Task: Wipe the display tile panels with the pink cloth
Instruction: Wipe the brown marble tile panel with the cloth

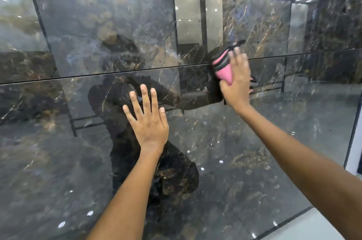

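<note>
In the head view, the wiping itself appears to be the step in hand: the person is pressing the pink cloth [223, 67] against the glossy dark marble panels, right on the thin seam [117, 73] that is running between the upper panel [109, 24] and the lower panel [244, 161]. The right hand [238, 81] is lying over the folded cloth, fingers reaching upward over its back and the thumb tucking under its lower edge, so it is holding the cloth against the surface while rubbing; the hand is a little blurred, which suggests a stroke under way. The left hand [147, 118] is resting flat on the lower panel, fingers straight and spread, holding nothing and seemingly bracing the body. The next move is probably calling for carrying the cloth along the seam and across the rest of the surface with steady pressure, and for lifting the bracing palm, which is likely leaving prints that will need a pass too.
</note>
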The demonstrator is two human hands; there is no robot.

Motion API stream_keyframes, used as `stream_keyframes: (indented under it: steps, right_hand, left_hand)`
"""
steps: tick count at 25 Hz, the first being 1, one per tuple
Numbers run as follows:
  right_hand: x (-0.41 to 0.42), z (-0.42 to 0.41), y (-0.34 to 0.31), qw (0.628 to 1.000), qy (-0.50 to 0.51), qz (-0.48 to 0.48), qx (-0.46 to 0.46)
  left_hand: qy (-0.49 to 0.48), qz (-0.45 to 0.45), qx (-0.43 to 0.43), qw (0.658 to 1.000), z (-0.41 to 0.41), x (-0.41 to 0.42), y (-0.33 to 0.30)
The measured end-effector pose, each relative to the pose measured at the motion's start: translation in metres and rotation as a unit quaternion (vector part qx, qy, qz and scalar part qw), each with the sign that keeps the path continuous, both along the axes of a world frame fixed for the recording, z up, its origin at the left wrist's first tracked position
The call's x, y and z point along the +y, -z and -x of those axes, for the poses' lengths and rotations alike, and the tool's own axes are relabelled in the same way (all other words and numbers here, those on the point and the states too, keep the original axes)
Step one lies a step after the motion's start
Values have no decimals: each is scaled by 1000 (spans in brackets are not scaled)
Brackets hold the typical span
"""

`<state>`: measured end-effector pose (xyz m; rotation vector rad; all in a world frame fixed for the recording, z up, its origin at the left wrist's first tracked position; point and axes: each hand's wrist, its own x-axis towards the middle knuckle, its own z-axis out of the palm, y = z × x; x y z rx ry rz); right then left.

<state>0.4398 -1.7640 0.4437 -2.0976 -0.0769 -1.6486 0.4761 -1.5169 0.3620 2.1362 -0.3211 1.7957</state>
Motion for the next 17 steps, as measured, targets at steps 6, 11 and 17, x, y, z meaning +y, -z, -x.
stream_keyframes:
  steps: [6,11,17]
  right_hand:
    - [0,31,171,766,-17,635,100]
    - [-68,14,-3,989,92,76,86]
    - [-31,10,100,971,64,214,86]
  left_hand:
    - [4,-14,8,1000,1,4,5]
    - [11,-14,-4,1000,-1,3,5]
    - [-4,-5,-12,1000,-4,-1,3]
